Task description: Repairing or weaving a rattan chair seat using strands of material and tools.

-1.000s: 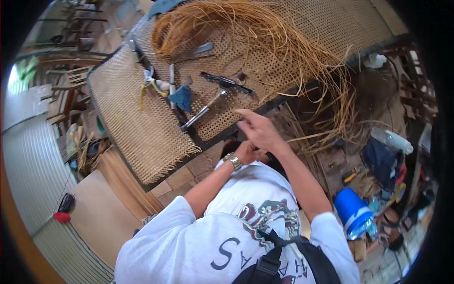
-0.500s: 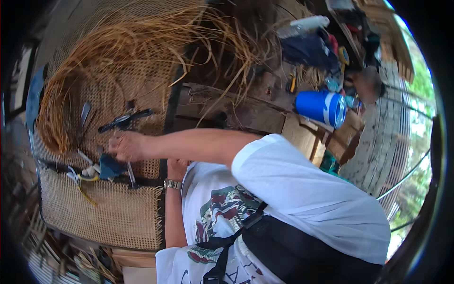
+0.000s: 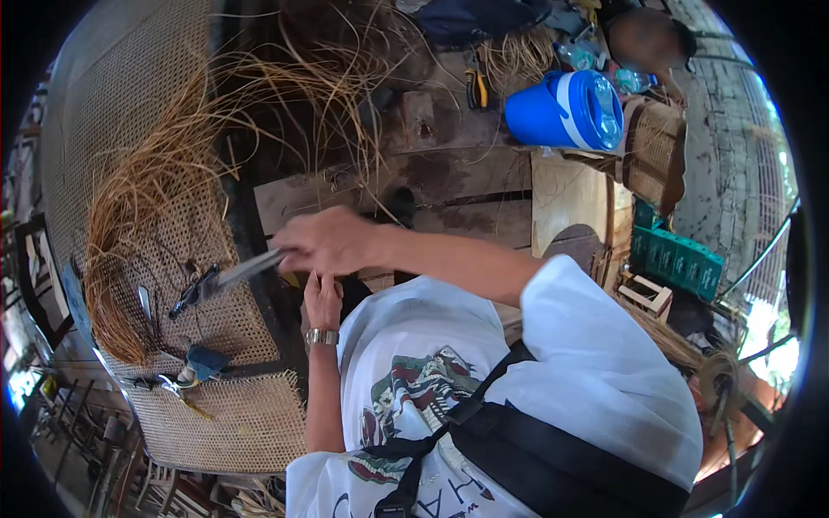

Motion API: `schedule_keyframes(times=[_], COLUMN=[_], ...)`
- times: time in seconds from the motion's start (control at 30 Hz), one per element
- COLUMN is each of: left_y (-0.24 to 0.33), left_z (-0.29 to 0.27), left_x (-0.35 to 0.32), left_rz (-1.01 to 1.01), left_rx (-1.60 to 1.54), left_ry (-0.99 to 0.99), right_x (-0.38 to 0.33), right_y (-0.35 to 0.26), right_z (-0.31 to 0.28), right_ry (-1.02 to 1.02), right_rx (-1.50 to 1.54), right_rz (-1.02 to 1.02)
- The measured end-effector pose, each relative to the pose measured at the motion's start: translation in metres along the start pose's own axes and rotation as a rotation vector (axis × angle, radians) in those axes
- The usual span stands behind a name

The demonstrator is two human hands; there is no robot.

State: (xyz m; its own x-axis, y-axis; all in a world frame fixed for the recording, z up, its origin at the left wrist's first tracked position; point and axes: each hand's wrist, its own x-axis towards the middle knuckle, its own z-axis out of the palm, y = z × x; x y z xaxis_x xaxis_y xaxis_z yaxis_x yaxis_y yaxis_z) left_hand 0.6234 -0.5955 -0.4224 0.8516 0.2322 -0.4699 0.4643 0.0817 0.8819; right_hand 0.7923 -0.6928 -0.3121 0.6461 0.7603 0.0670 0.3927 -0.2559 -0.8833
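Observation:
My right hand (image 3: 332,243) is closed around a long grey bar-shaped tool (image 3: 250,268), blurred by motion, which points left over the dark edge of the woven cane panel (image 3: 211,324). Just below it, my left hand (image 3: 324,300), with a metal watch at the wrist, has its fingers pressed together; what they hold, if anything, I cannot make out. On the panel lie a loose bundle of brown cane strands (image 3: 138,207), a black tool (image 3: 194,291), a slim light-coloured blade-like piece (image 3: 145,304) and a blue cloth piece (image 3: 207,361).
A blue cooler jug (image 3: 540,116) stands at the right on wooden boards, with yellow-and-black pliers (image 3: 476,86) beside it. A coil of pale strands (image 3: 518,56) and plastic bottles (image 3: 577,55) lie farther back. Another person (image 3: 648,39) is at the far right. Green crates (image 3: 678,259) sit to the right.
My right hand has moved from over the panel to the right, now with the grey tool in it, above my left hand. The view has shifted, showing more at the right.

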Motion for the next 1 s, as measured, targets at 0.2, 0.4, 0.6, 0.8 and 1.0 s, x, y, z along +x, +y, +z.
schedule_keyframes(times=[0.2, 0.4, 0.6, 0.8, 1.0], left_y=[0.061, 0.085, 0.066, 0.073, 0.076], left_z=[0.080, 0.165, 0.208, 0.213, 0.212], left_x=[0.062, 0.136, 0.186, 0.185, 0.194], left_rz=[-0.146, -0.163, -0.128, -0.100, -0.142], left_rx=[0.036, 0.091, 0.119, 0.169, 0.115], left_ry=[-0.045, -0.021, -0.067, -0.066, -0.075], right_x=[-0.124, -0.190, -0.190, -0.189, -0.189], right_y=[0.056, 0.135, 0.172, 0.184, 0.194], right_z=[-0.144, -0.199, -0.216, -0.230, -0.237], right_ry=[0.404, 0.502, 0.381, 0.335, 0.284], right_rx=[-0.077, -0.167, -0.214, -0.203, -0.211], right_rz=[0.577, 0.571, 0.593, 0.496, 0.421])
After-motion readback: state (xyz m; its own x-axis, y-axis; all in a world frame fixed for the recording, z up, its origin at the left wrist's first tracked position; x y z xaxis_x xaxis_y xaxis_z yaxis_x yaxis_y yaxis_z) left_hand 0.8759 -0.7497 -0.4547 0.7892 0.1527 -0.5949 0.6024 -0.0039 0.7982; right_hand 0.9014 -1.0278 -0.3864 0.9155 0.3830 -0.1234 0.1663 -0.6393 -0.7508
